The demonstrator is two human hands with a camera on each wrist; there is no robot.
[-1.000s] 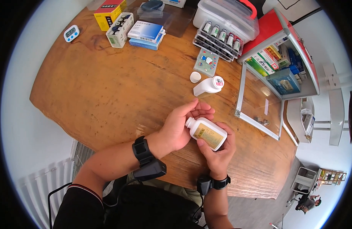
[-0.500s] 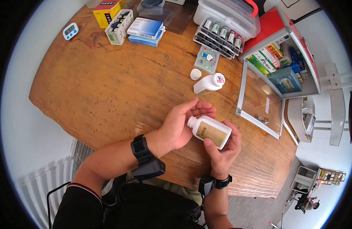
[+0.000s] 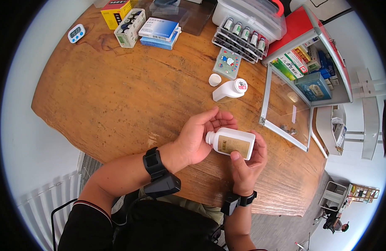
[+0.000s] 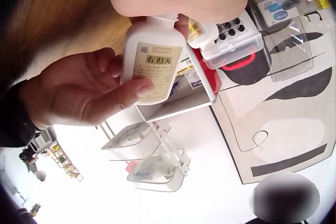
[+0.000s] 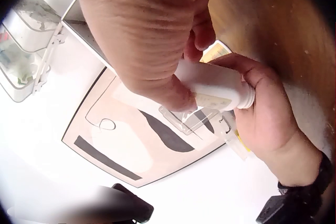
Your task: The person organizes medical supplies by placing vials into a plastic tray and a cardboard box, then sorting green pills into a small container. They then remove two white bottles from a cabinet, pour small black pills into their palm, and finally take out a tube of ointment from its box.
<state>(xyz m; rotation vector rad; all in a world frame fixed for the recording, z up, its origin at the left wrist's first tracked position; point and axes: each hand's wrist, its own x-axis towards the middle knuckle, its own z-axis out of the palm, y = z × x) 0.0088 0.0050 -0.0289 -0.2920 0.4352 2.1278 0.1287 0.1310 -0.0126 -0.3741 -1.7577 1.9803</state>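
Note:
My right hand (image 3: 248,169) holds a white pill bottle (image 3: 234,143) with a tan label, its thumb pressed on the label. The bottle lies tilted on its side, and its uncapped mouth points into my left palm. Below that mouth my left hand (image 3: 193,140) is cupped, palm up, with relaxed fingers. In the left wrist view the bottle's label (image 4: 154,69) faces the camera. The right wrist view shows the bottle neck (image 5: 244,96) right at the left palm. Beyond the hands stand a second white bottle (image 3: 228,92), capped, and a loose white cap (image 3: 214,80).
At the right, a red and silver medicine cabinet (image 3: 291,31) has its glass door (image 3: 285,115) swung over the table. A rack of small vials (image 3: 239,39), a decorated pill case (image 3: 227,63), medicine boxes (image 3: 159,30) and a timer (image 3: 76,33) sit toward the back.
My right hand has shifted slightly right and turned the bottle closer to level, its mouth still at the left palm. The left hand has barely moved.

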